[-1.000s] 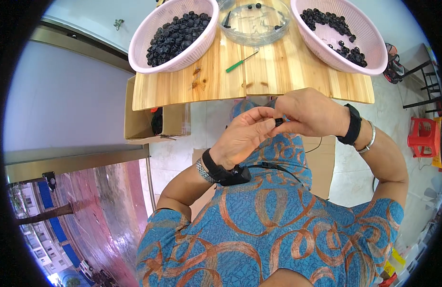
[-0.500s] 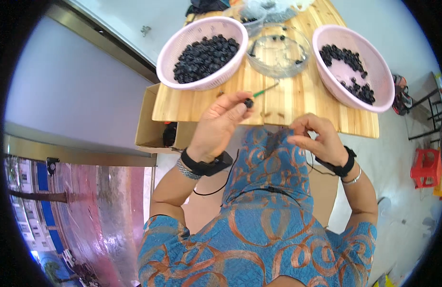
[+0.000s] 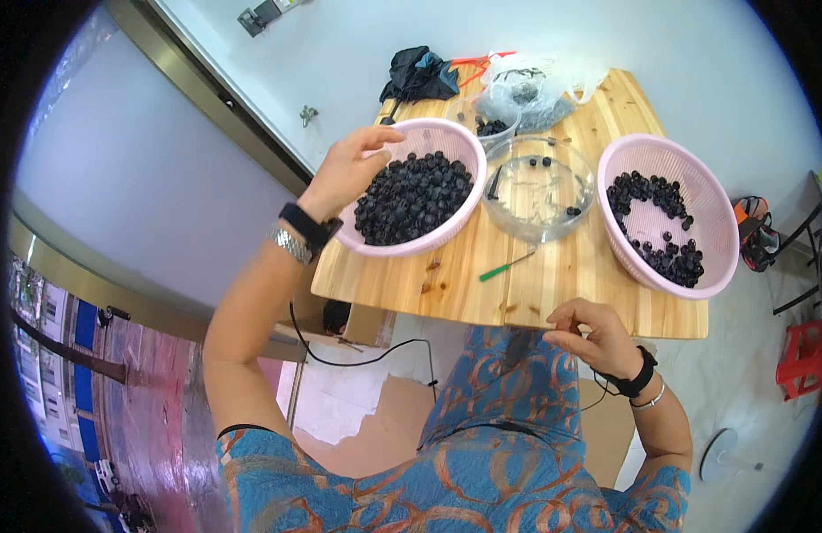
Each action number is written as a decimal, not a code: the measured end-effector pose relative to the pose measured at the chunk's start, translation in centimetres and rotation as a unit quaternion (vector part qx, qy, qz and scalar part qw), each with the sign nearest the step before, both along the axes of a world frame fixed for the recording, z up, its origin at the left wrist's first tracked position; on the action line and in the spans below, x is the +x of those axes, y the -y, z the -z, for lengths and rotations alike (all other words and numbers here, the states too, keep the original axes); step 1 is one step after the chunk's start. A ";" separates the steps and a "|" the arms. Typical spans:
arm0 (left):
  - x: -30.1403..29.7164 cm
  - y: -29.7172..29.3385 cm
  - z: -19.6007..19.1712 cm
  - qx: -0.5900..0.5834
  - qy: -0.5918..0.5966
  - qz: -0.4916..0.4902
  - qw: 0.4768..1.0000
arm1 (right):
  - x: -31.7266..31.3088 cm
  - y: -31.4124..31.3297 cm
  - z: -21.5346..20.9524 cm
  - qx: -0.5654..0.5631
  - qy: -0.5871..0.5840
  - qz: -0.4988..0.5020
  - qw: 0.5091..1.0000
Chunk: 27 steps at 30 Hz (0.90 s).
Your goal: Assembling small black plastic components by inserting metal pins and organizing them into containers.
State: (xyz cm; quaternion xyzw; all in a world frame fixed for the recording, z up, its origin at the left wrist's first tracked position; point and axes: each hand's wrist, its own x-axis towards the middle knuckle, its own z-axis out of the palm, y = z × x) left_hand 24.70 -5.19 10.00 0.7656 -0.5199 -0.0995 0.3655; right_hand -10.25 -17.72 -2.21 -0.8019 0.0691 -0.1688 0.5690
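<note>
A pink basket (image 3: 469, 147) full of small black round parts (image 3: 415, 197) stands on the left of the wooden table. My left hand (image 3: 349, 171) is over its left rim, thumb and fingers apart, and I see nothing in it. My right hand (image 3: 599, 336) hovers by the table's front edge, its fingers curled toward the thumb. Whatever may be between those fingertips is too small to make out. On the tabletop between the hands lies a screwdriver (image 3: 507, 266) with a green handle.
A second pink basket (image 3: 726, 213), with fewer black parts, stands on the right. Between the baskets is a clear round dish (image 3: 540, 233) holding a few small parts. Behind are a clear tub (image 3: 509, 115), plastic bags (image 3: 544, 89) and an umbrella-like black bundle (image 3: 420, 75).
My left hand has gone from the table's front, where it held a small black part, to the left basket; that part no longer shows in it. My right hand keeps its pose. The view has tilted up.
</note>
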 end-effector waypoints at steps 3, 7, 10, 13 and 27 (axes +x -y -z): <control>2.4 5.6 -1.9 0.076 0.091 0.070 0.990 | 0.6 0.3 0.0 -0.007 -0.012 -0.017 1.000; 4.1 14.8 -1.4 0.179 0.284 0.158 0.929 | 1.0 0.6 -0.7 -0.036 -0.046 -0.053 0.997; 5.5 21.4 2.5 0.284 0.368 0.196 0.864 | 1.1 0.9 -0.3 -0.085 -0.029 -0.051 0.995; 6.9 25.4 6.3 0.372 0.434 0.150 0.807 | 0.9 1.7 -0.4 -0.105 -0.036 -0.066 0.992; 7.0 27.0 10.0 0.398 0.245 0.039 0.883 | 0.1 4.3 1.1 -0.140 -0.047 -0.066 0.987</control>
